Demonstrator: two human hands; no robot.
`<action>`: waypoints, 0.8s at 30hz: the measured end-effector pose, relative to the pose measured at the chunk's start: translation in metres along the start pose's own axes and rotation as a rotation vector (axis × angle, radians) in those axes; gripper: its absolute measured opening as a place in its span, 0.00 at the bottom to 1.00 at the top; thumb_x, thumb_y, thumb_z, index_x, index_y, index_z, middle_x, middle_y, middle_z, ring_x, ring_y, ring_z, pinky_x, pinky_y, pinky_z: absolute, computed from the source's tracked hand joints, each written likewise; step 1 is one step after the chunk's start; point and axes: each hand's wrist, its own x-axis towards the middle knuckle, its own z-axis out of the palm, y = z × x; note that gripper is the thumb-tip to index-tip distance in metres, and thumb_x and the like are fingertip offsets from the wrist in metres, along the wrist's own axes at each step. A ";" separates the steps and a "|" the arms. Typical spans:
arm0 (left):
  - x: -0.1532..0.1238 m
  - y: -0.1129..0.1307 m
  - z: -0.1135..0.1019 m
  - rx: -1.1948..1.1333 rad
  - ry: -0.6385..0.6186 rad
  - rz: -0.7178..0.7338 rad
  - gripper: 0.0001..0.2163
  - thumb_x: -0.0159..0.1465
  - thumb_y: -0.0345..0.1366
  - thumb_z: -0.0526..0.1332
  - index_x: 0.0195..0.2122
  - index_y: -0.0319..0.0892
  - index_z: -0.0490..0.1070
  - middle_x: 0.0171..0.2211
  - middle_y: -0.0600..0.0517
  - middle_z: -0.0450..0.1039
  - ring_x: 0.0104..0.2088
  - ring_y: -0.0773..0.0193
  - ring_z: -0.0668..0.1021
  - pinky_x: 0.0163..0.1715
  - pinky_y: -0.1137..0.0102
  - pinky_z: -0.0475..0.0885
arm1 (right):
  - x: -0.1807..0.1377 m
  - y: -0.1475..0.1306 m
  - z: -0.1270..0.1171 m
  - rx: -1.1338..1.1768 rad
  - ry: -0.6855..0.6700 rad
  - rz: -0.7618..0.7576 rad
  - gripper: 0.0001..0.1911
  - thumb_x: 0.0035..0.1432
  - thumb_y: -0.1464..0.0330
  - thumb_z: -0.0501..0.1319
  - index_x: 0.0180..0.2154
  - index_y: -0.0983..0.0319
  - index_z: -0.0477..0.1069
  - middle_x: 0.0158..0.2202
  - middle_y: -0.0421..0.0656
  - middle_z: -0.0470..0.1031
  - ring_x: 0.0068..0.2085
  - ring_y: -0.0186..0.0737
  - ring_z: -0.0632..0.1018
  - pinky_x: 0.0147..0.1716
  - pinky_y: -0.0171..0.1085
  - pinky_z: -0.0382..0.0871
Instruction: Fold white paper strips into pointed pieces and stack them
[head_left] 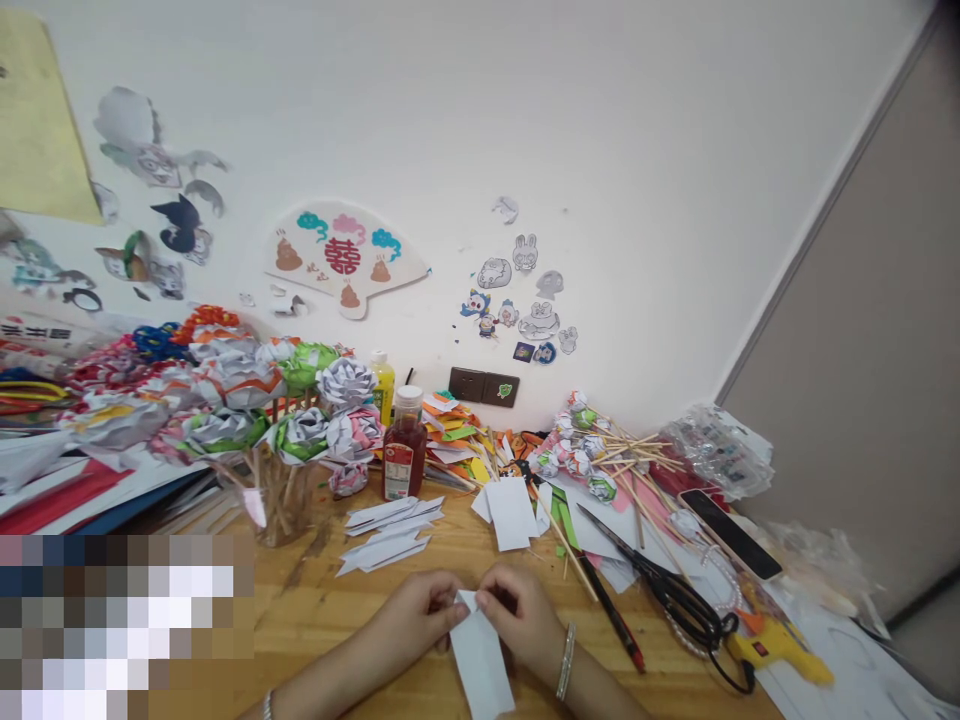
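Note:
My left hand [416, 615] and my right hand [521, 618] meet over the wooden table [337, 610], both pinching the top end of a white paper strip [480, 665] that runs down toward me. The fingers of both hands are closed on the paper's folded tip. My right wrist carries a silver bracelet [565, 662]. Just beyond my hands lie several folded white paper pieces [390, 535] and a white paper sheet [511, 512].
A red bottle [405, 450] and a yellow bottle [383, 385] stand behind. A bunch of paper roses [247, 400] sits in a holder at left. Black scissors [667, 590], a red pen [611, 615], a yellow glue gun [780, 645], a phone [731, 533] and stick roses [592, 450] lie right.

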 end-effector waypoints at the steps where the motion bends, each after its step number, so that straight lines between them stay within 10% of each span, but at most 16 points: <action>1: 0.000 -0.001 0.000 -0.013 -0.013 -0.010 0.15 0.49 0.47 0.55 0.24 0.38 0.64 0.17 0.58 0.60 0.18 0.71 0.64 0.20 0.76 0.59 | 0.000 0.001 0.000 0.007 -0.012 -0.003 0.11 0.53 0.67 0.51 0.23 0.64 0.65 0.20 0.37 0.64 0.23 0.31 0.65 0.22 0.29 0.56; 24: -0.002 0.003 -0.003 -0.006 -0.032 0.020 0.19 0.51 0.51 0.52 0.23 0.37 0.65 0.17 0.57 0.62 0.19 0.70 0.66 0.20 0.77 0.60 | 0.000 0.000 0.001 -0.097 -0.023 -0.005 0.11 0.51 0.67 0.53 0.22 0.64 0.66 0.18 0.37 0.65 0.22 0.31 0.65 0.21 0.30 0.56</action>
